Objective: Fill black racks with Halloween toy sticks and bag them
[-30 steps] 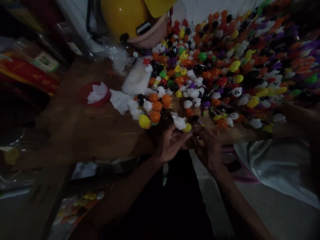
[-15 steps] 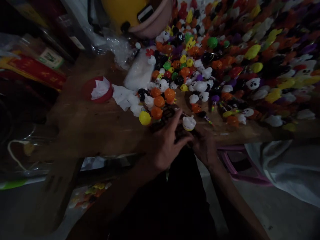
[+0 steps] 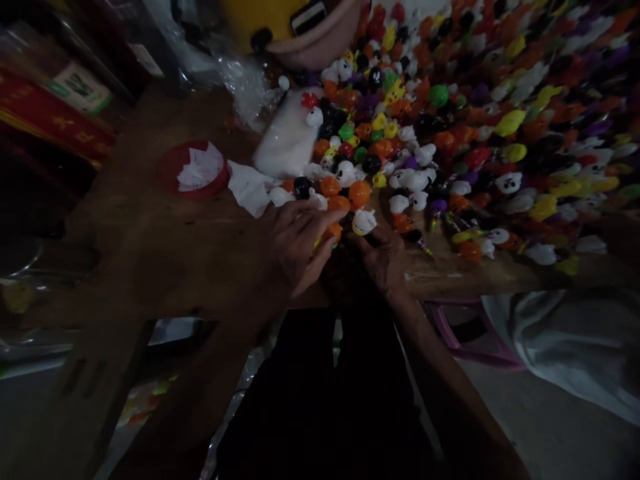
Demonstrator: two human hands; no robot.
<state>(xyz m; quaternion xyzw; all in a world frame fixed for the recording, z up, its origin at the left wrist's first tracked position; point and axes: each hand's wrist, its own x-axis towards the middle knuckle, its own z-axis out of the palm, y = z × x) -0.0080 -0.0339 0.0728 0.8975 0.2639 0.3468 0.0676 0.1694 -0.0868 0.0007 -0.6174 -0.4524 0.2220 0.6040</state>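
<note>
Small plastic toy heads stand in a tight cluster at the table's front edge, among them an orange toy head (image 3: 359,195) and a black one (image 3: 302,187). My left hand (image 3: 300,247) lies over the cluster's near side, fingers stretched and thumb apart, with another orange toy head (image 3: 333,232) between thumb and forefinger. It covers most of a yellow one. My right hand (image 3: 384,261) is closed just below a white toy figure (image 3: 364,221) with a yellow lower edge, which sits at its fingertips. The underside of that figure is hidden in shadow.
Many mixed toy figures (image 3: 510,181) are heaped across the right side. A red dish (image 3: 200,183) with paper slips and a clear plastic bag (image 3: 287,140) lie left of the cluster. Behind stands a pink basin (image 3: 320,47). A pink stool (image 3: 463,333) is below the edge.
My left hand has left the white toy figure and moved left onto the orange and yellow toy heads. My right hand and the white toy figure have shifted up and left, nearer the cluster.
</note>
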